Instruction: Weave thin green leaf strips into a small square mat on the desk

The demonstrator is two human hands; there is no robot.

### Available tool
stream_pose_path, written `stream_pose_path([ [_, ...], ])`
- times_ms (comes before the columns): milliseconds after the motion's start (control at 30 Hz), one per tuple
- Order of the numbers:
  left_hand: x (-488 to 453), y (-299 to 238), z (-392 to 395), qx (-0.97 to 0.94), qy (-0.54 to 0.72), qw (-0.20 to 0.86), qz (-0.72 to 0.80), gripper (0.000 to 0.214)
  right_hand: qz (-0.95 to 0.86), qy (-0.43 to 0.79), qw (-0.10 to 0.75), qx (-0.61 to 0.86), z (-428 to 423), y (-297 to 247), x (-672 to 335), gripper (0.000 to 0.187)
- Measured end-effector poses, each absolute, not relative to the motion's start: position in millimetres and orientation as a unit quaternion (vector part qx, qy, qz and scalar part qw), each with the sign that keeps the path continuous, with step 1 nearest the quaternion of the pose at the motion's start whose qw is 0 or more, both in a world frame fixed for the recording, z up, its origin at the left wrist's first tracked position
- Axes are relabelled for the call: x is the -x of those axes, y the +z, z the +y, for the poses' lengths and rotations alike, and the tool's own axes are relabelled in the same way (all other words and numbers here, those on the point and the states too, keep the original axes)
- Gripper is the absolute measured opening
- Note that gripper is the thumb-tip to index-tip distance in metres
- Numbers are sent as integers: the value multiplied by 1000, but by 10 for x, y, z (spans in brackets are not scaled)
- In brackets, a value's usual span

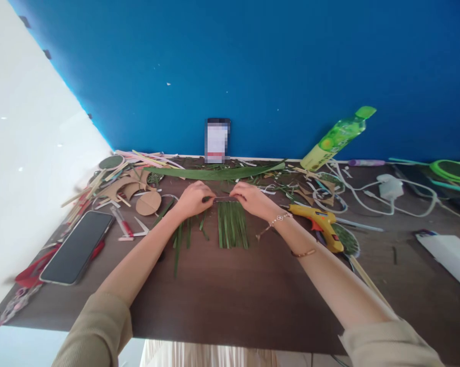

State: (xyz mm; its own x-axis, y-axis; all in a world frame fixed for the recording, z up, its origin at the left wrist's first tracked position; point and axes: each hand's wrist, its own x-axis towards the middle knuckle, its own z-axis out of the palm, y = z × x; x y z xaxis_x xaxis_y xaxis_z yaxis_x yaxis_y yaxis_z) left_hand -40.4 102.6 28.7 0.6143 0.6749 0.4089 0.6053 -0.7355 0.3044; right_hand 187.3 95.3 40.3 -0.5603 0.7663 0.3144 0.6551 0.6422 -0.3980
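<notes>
My left hand [194, 199] is closed in a pinch at one end of a thin, pale line, perhaps a string or thin strip. My right hand [255, 201] pinches the other end. Just below that line, between both hands, a fringe of green leaf strips [233, 225] lies side by side over the brown table. Whether the strips are fixed to the line I cannot tell. Loose narrow leaf strips [177, 244] lie below my left hand. Behind both hands, a long green leaf [222, 174] stretches across the table.
Around me are a phone [78, 248], another phone [217, 141] against the blue wall, cardboard pieces [149, 203], a yellow glue gun [321, 221], a tilted green bottle [336, 138], a white charger [390, 187] with cables, and a white packet [449, 257]. Scraps and sticks line the back.
</notes>
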Motion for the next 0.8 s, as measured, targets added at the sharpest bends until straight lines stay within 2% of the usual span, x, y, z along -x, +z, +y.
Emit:
stream_pose_path([
  [200, 395, 307, 991, -924, 166, -59, 340, 18, -892, 101, 201, 393, 1051, 301, -1913, 32],
  [333, 368, 308, 964, -930, 135, -105, 325, 21, -891, 101, 197, 396, 1044, 230, -1955, 36],
  [800, 330, 266, 943, -937, 106, -126, 307, 24, -894, 61, 146, 419, 1013, 244, -1990, 40],
])
